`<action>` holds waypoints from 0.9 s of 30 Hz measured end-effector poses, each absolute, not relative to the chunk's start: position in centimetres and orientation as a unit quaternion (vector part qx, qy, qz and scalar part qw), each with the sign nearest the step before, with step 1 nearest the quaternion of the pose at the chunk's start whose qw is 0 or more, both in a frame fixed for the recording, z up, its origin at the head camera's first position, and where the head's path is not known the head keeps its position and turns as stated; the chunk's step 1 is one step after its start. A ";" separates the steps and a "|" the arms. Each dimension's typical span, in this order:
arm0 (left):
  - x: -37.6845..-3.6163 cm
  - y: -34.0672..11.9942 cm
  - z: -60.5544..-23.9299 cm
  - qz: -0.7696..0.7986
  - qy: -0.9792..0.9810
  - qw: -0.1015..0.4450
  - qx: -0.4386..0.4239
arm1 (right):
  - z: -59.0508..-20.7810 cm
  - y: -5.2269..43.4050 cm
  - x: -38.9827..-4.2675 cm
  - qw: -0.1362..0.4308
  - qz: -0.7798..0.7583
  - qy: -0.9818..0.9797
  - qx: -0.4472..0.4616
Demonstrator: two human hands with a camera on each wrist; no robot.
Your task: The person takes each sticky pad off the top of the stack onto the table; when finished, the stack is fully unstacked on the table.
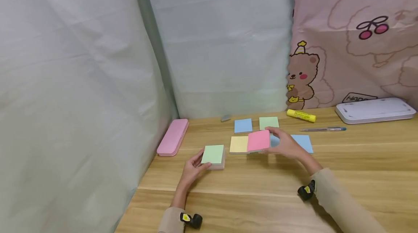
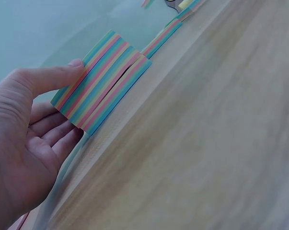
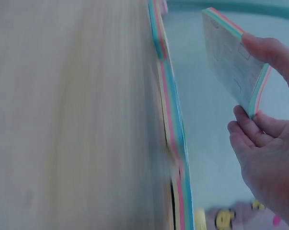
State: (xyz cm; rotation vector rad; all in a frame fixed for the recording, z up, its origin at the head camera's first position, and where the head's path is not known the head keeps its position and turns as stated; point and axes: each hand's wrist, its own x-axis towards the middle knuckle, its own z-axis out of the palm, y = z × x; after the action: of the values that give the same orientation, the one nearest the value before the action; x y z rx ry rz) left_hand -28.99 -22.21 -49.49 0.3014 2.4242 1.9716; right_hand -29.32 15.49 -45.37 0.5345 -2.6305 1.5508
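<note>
The right hand (image 1: 287, 145) has its grip closed on a pink-topped pad (image 1: 258, 140), thumb on one edge and fingers under the other, holding it tilted just above the worktop (image 1: 261, 193) over the middle of the laid-out pads; the right wrist view shows its striped edge (image 3: 257, 91) pinched between thumb and fingers. The left hand (image 1: 192, 167) rests on the worktop with its grip loosely round a thicker green-topped stack (image 1: 213, 156), thumb on the near side (image 2: 75, 64) and fingers curled against its striped edge. Beside the pink pad lies a yellow pad (image 1: 238, 144), behind it a blue pad (image 1: 243, 126) and a green pad (image 1: 269, 122), and a second blue pad (image 1: 303, 142) past the right hand. Further off are a pink case (image 1: 173, 137), a glue stick (image 1: 301, 115), a pen (image 1: 323, 129) and a white box (image 1: 375, 109)
</note>
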 end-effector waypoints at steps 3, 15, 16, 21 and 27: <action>-29.0 -22.3 -49.5 0.630 0.771 0.002 0.094 | -45.1 17.9 -28.9 0.019 0.499 -0.851 0.161; -28.9 -22.4 -49.4 0.630 0.770 0.006 0.095 | -44.3 26.2 -27.2 0.003 0.479 -0.873 0.087; -28.9 -22.4 -49.4 0.631 0.770 0.006 0.095 | -44.2 26.8 -27.1 0.004 0.477 -0.875 0.085; -28.8 -22.4 -49.4 0.622 0.777 0.004 0.099 | -44.1 30.3 -26.2 0.013 0.477 -0.875 0.086; -28.9 -22.4 -49.3 0.621 0.777 0.004 0.102 | -44.7 33.8 -25.6 -0.010 0.453 -0.889 0.065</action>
State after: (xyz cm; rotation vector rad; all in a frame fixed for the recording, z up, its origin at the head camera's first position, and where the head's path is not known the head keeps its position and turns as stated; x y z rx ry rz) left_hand -28.91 -22.40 -49.35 0.3205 2.4350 1.9464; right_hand -25.59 33.83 -44.72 0.2052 -2.8108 1.4328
